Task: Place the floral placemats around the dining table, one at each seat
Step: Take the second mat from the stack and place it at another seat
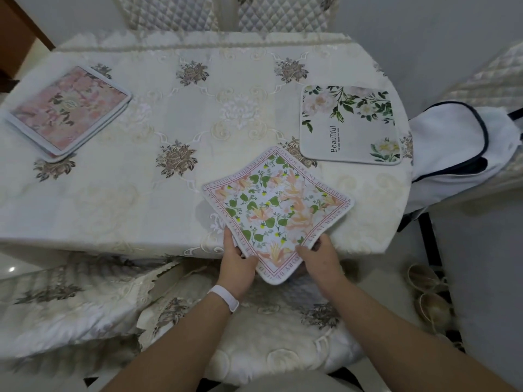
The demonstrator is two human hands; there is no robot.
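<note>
Gripping the floral placemat [276,210] with both hands at the table [127,193] edge

A square placemat with peach blossoms, green leaves and a lettered pink border [276,213] is sitting cornerwise at the table's near edge, its nearest corner overhanging and being pinched by both hands. A white placemat printed with pale flowers, green sprigs and the word "Beautiful" [349,124] is lying flat near the right end. A small stack of pink floral placemats [69,113] is resting at the far left, edges slightly offset. The cream embroidered dining table [158,193] is carrying all three.
</note>
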